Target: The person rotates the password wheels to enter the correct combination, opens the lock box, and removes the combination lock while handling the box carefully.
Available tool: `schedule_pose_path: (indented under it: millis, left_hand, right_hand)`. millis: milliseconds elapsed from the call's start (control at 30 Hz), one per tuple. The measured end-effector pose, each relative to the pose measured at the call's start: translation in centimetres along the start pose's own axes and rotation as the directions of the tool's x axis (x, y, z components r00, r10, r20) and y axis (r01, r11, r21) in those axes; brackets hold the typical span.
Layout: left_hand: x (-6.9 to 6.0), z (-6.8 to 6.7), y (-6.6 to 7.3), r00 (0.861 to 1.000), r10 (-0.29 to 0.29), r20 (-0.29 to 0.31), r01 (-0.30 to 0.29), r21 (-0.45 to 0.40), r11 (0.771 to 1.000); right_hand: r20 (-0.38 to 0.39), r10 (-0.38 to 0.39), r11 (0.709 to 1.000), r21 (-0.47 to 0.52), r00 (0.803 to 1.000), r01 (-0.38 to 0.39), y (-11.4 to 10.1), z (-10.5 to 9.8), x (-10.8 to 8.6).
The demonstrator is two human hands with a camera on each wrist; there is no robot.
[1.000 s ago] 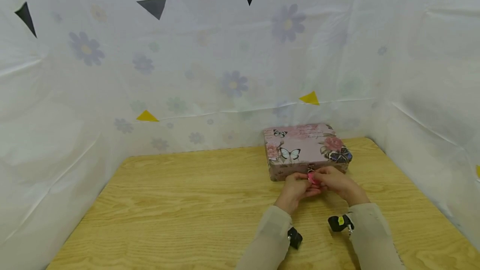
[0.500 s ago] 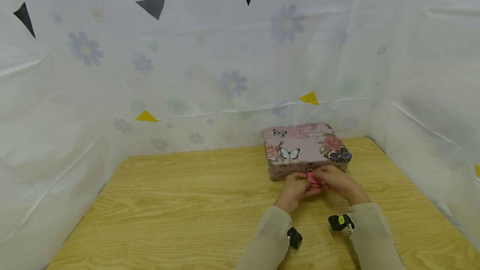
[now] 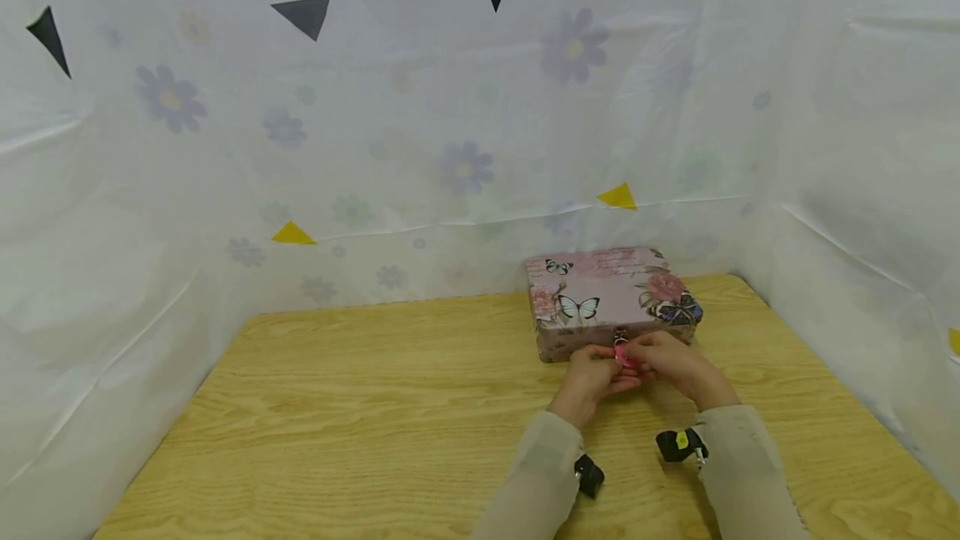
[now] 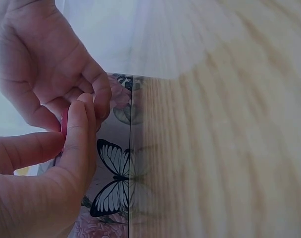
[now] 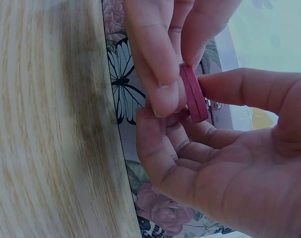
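Observation:
A pink box [image 3: 611, 286] with butterflies and roses, its lid closed, stands at the back right of the table. At its front clasp hangs a small pink-red padlock [image 3: 624, 355], seen from its edge as a red body [image 5: 194, 94] in the right wrist view. The left hand [image 3: 588, 377] pinches it between thumb and fingers from the left; in the left wrist view this hand [image 4: 56, 173] hides most of it. From the right, the right hand [image 3: 678, 367] holds the padlock too, thumb and curled fingers about it. Fingers of both hands overlap there.
The wooden table [image 3: 337, 407] extends left and in front of the box. Pale flowered sheeting [image 3: 375, 107] hangs behind it and at both sides. Black wrist cameras [image 3: 590, 476] are strapped at both sleeves, low over the table.

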State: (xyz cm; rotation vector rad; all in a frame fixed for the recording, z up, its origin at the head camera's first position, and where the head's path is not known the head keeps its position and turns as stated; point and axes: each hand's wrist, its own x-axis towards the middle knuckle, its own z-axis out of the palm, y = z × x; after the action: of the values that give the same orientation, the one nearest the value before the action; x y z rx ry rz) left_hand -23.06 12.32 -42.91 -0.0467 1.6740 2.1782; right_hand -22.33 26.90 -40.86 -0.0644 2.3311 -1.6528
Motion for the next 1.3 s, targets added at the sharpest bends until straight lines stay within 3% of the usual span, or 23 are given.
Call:
schedule_pose_path:
  millis: [333,633,1167,1300]
  left_hand:
    - [-0.1,-0.03,0.09,1.0,0.001,0.003,-0.001,-0.003,1.0]
    - [-0.14,-0.07,0.09,1.0,0.001,0.012,-0.001,-0.015,1.0]
    - [0.14,-0.16,-0.01,1.0,-0.021,0.011,0.021,-0.014,1.0]
    - [0.25,-0.13,-0.17,1.0,-0.002,0.017,0.002,-0.021,1.0]
  right_hand:
    - [-0.019,0.021,1.0,0.017,1.0,-0.02,-0.2,0.13,-0.08]
    - [0.0,-0.004,0.997,0.072,1.0,0.004,0.1,-0.2,-0.05]
    - [0.03,-0.012,0.997,0.08,0.999,0.01,0.3,-0.63,-0.15]
    - [0.039,-0.032,0.996,0.088,0.999,0.028,0.35,-0.61,-0.12]
